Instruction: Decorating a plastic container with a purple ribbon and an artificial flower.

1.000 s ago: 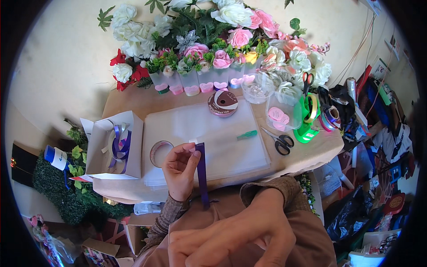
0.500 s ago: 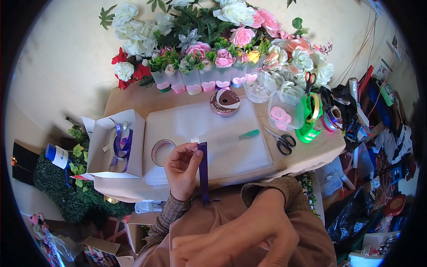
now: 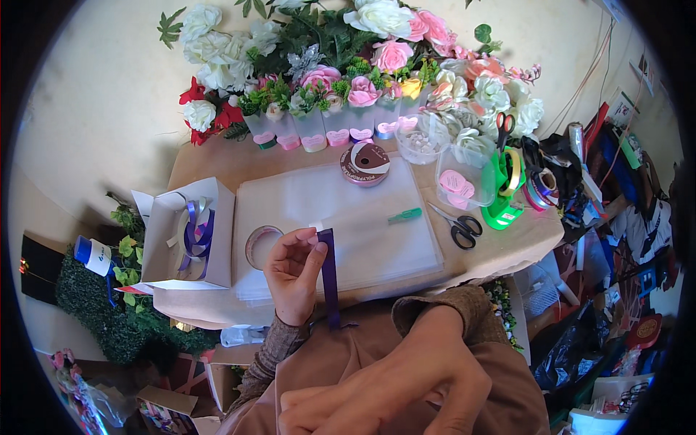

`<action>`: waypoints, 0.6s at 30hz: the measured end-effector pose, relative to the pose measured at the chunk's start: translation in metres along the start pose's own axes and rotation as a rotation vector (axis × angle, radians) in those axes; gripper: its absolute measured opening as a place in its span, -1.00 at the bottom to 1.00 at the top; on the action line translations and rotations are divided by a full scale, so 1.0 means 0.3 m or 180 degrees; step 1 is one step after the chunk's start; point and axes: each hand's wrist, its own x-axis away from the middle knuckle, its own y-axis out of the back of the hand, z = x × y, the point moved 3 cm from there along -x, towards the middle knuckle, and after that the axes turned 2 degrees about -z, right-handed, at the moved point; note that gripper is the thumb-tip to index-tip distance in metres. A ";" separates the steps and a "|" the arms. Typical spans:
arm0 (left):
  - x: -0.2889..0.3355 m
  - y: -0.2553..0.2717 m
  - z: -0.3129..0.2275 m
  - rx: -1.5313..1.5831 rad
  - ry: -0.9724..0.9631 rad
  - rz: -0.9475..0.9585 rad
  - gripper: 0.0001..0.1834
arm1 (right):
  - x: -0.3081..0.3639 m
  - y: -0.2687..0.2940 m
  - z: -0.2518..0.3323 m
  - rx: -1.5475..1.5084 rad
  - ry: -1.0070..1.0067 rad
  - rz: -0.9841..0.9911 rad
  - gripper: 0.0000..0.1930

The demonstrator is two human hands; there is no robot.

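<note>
My left hand (image 3: 293, 272) is raised over the front edge of the table. Its thumb and fingers pinch the top of a purple ribbon (image 3: 330, 279), which hangs down toward my lap. A small whitish piece shows by the fingertips. Low in the view and close up, my right hand (image 3: 391, 384) points leftward over my lap with its fingers bent. Their tips and anything in them are hidden. Behind the left hand, a roll of tape (image 3: 250, 250) lies on a stack of translucent sheets (image 3: 283, 199), along with a ribbon spool (image 3: 365, 165) and a small green object (image 3: 404, 216).
A white box (image 3: 156, 243) holding ribbon pieces stands left. At right are black-handled scissors (image 3: 464, 230), a clear tub (image 3: 471, 167) with pink labels, a bowl (image 3: 422, 138) and a green tape dispenser (image 3: 502, 199). Artificial flowers (image 3: 362, 90) line the back.
My left hand and the ribbon have shifted very slightly up and left in the view. The pinch on the ribbon is unchanged, and my right hand has barely moved.
</note>
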 end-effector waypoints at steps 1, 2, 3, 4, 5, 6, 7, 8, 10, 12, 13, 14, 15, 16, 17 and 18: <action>-0.001 0.000 0.000 -0.0036 -0.0021 0.0001 -0.74 | 0.005 -0.003 0.003 0.0001 0.0002 -0.0002 -0.65; -0.002 -0.001 0.000 -0.0072 -0.0042 0.0003 -0.73 | 0.011 -0.004 0.004 -0.0094 -0.0070 -0.0082 -0.65; -0.001 -0.001 -0.001 -0.0076 -0.0045 0.0005 -0.73 | 0.014 -0.003 0.004 -0.0190 -0.0143 -0.0156 -0.64; -0.001 -0.001 -0.002 -0.0088 -0.0038 -0.0014 -0.72 | 0.026 0.014 -0.007 -0.0187 -0.0139 -0.0154 -0.64; -0.001 -0.003 -0.002 -0.0100 -0.0031 -0.0030 -0.70 | 0.047 0.040 -0.021 -0.0247 0.0004 -0.0005 -0.63; -0.002 0.004 -0.002 -0.0106 -0.0045 -0.0055 -0.70 | 0.047 0.057 -0.026 -0.0334 0.0133 0.0160 -0.63; -0.004 0.011 0.000 -0.0091 -0.0083 -0.0102 -0.70 | 0.055 0.052 -0.004 -0.0354 0.0123 0.0178 -0.63; -0.006 0.018 -0.001 -0.0077 -0.0121 -0.0150 -0.69 | 0.063 0.054 0.041 -0.0039 -0.0058 -0.0384 -0.73; -0.012 0.024 -0.008 -0.0110 -0.0102 -0.0222 -0.68 | 0.093 0.086 0.090 0.0515 -0.0172 -0.1117 -0.71; -0.015 0.023 -0.015 -0.0134 -0.0083 -0.0268 -0.66 | 0.139 0.141 0.120 0.1066 -0.0012 -0.1343 -0.65; -0.018 0.027 -0.012 -0.0034 -0.0083 -0.0249 -0.64 | 0.163 0.172 0.130 0.1355 0.0069 -0.1390 -0.64; -0.019 0.032 -0.010 0.0065 -0.0085 -0.0232 -0.62 | 0.183 0.191 0.134 0.1667 0.0160 -0.1599 -0.63; -0.021 0.021 -0.016 0.0080 -0.0093 -0.0217 -0.62 | 0.200 0.195 0.153 0.2025 0.0267 -0.1825 -0.58; -0.020 0.020 -0.018 0.0102 -0.0091 -0.0203 -0.60 | 0.228 0.218 0.153 0.2015 0.0264 -0.1809 -0.58; -0.019 0.019 -0.020 0.0124 -0.0090 -0.0189 -0.57 | 0.262 0.253 0.152 0.2145 0.0158 -0.2024 -0.56; -0.019 0.019 -0.020 0.0122 -0.0097 -0.0201 -0.57 | 0.275 0.276 0.150 0.2276 0.0050 -0.2245 -0.51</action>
